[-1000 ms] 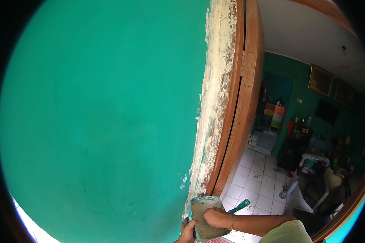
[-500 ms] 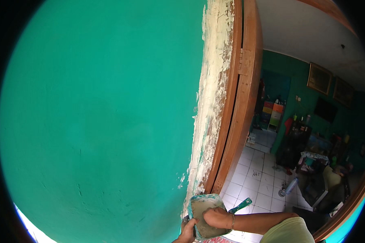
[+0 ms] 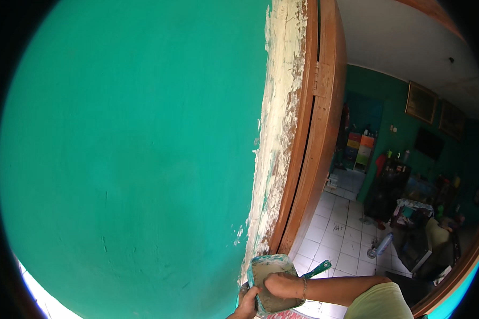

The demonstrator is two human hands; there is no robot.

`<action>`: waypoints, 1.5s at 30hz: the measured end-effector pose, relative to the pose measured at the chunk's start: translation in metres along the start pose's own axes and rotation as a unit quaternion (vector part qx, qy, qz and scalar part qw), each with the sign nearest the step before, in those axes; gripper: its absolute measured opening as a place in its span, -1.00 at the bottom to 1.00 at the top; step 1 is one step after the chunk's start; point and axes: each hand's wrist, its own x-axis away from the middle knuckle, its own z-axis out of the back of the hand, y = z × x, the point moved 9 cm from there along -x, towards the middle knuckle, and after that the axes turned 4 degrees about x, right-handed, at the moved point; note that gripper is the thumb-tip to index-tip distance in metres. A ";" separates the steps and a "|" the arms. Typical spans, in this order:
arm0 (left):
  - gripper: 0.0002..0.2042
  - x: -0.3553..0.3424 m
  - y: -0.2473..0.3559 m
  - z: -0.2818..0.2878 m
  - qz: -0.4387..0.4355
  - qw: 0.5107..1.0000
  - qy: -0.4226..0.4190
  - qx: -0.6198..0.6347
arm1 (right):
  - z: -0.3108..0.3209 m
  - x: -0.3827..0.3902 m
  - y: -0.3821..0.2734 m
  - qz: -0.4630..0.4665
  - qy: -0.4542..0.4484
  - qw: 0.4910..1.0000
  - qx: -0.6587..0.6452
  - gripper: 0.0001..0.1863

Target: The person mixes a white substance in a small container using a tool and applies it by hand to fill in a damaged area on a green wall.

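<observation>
Facing green wall point(image 3: 127, 149) toward nine o'clock. Clamping tray point(image 3: 271, 259) between five and six o'clock in closed left hand point(image 3: 246, 305). Keeping curled right hand point(image 3: 280, 286) in paste point(image 3: 274, 304), barely shifted, so apparently still working it. Cannot tell what's grasped.

No text, label, brand, number or sign can be read around or beyond the right grip point(image 3: 282, 285).
</observation>
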 end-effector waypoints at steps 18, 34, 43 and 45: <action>-0.49 0.013 -0.008 0.003 0.000 1.000 0.009 -0.014 | -0.042 -0.023 0.007 0.020 0.030 0.994 0.101 -0.71; -0.48 0.007 -0.022 0.019 -0.043 0.999 0.004 0.011 | -0.016 -0.008 -0.012 0.040 0.025 0.997 0.063 -0.80; -0.45 0.018 0.004 0.000 -0.070 0.997 -0.015 0.013 | -0.010 0.056 -0.043 0.167 0.057 0.980 0.092 -0.82; -0.43 0.023 0.015 -0.012 -0.100 0.995 -0.018 0.023 | -0.007 0.064 -0.032 0.116 0.011 0.981 0.158 -0.86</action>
